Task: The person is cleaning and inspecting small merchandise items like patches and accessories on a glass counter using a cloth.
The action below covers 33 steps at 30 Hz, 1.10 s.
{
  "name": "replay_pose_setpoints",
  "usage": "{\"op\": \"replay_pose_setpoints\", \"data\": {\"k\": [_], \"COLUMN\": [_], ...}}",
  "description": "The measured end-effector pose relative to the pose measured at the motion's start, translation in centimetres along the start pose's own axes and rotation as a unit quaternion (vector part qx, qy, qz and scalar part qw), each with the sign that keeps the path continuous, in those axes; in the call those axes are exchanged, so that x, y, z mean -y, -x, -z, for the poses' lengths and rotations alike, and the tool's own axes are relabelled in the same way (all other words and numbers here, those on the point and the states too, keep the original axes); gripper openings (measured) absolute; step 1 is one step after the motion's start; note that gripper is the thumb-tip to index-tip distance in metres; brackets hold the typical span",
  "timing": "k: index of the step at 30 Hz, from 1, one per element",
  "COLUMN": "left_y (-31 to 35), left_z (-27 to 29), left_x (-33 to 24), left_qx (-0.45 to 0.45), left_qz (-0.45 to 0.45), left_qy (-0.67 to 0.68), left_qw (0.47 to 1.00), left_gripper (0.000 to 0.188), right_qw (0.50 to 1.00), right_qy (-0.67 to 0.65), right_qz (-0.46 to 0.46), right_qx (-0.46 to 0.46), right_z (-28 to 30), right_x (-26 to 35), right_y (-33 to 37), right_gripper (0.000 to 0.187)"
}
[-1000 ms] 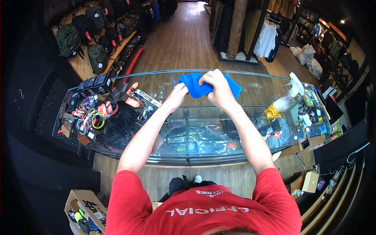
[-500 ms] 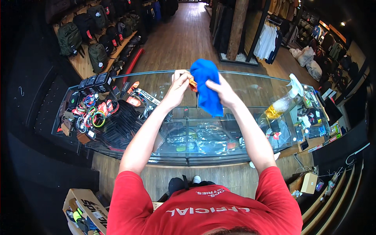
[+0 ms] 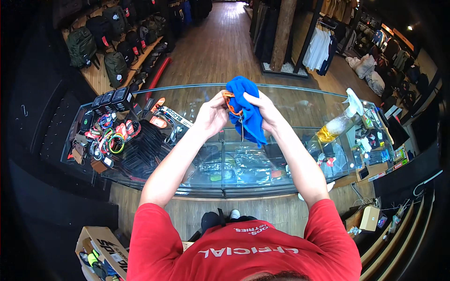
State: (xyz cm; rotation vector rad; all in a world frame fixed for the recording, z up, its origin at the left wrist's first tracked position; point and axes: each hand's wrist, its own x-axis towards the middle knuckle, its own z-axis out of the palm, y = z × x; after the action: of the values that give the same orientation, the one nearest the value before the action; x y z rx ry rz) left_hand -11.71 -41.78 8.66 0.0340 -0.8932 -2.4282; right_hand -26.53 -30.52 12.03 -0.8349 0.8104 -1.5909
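Over the far part of the glass counter [image 3: 300,110], in the head view, the left hand [image 3: 212,116] pinches an orange band [image 3: 231,110] between thumb and fingers; the right hand [image 3: 266,111] grips the blue cloth [image 3: 245,87] beside this band, its thumb pressed on the fabric; how its hidden fingers lie, I cannot tell; at right is a spray bottle [image 3: 335,125].

Fairly bright light falls on the glass counter [image 3: 300,107], forearms [image 3: 302,159] and red shirt [image 3: 253,250], while the backpacks [image 3: 82,49] sit in dimness. A small lamp [image 3: 410,28] glows at upper right; pale glare whitens the far end of the floor [image 3: 220,42]. Fisheye distortion bows the counter's edges, and the corners fall to black. The cloth's [image 3: 253,114] folds look clear; distant detail is soft.
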Motion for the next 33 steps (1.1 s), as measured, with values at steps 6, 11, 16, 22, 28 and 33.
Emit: {"op": "replay_pose_setpoints", "data": {"k": [6,11,16,22,28,33], "left_y": [0.2,0.9,1.4,1.6,1.0,1.0], "left_z": [2.1,-0.3,-1.9,-2.6,-2.0,-1.8], "left_x": [-2.0,-1.6,-0.7,-1.4,-2.3,-2.4], "left_qx": [-0.070,0.005,0.004,0.025,0.053,-0.013], "left_qz": [-0.241,-0.285,-0.361,-0.342,-0.326,-0.352], "left_qy": [-0.744,-0.723,-0.718,-0.696,-0.706,-0.677], "left_qw": [0.620,0.630,0.596,0.631,0.627,0.646], "left_gripper": [0.036,0.037,0.028,0.025,0.016,0.013], "right_qw": [0.857,0.842,0.905,0.997,0.993,0.997], "right_qy": [0.463,0.496,0.408,0.076,-0.053,0.040], "right_qz": [0.221,0.207,0.121,-0.007,-0.102,-0.014], "right_qx": [-0.052,-0.052,-0.012,-0.014,-0.035,-0.065], "right_z": [-0.1,0.4,2.2,1.6,2.6,0.8], "right_x": [0.2,1.1,0.4,-0.6,-0.9,-1.3], "right_y": [0.0,0.3,-0.1,-0.3,-0.8,-0.8], "right_gripper": [0.031,0.027,0.034,0.044,0.037,0.039]}}
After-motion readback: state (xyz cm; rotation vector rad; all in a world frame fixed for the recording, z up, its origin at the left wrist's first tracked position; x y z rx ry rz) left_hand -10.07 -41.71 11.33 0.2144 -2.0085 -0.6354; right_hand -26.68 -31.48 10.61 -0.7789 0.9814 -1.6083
